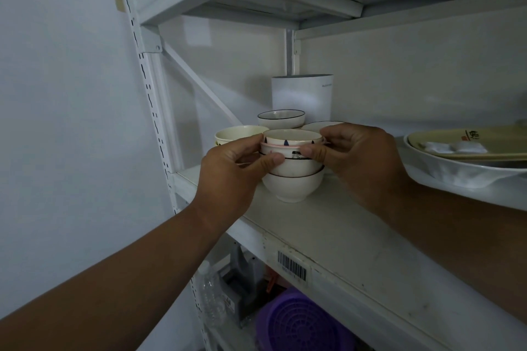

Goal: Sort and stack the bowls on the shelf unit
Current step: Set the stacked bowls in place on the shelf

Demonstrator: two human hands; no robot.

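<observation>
A stack of several white bowls (293, 179) stands on the white shelf (356, 236). Its top bowl (291, 137) has small dark triangle marks, and a pink-rimmed bowl sits right under it. My left hand (233, 174) grips the upper bowls from the left, thumb across the front. My right hand (362, 157) grips them from the right, fingers curled on the rim. A cream bowl (233, 134) stands behind on the left. A black-rimmed bowl (281, 118) stands at the back. Another white bowl (322, 125) shows partly behind my right hand.
A white box (302, 97) stands against the back wall. At the right a large white dish (456, 171) holds a cream plate (467, 139). On the lower shelf are a purple basket (299, 322), a clear bottle (209, 293) and a grey object (242, 279).
</observation>
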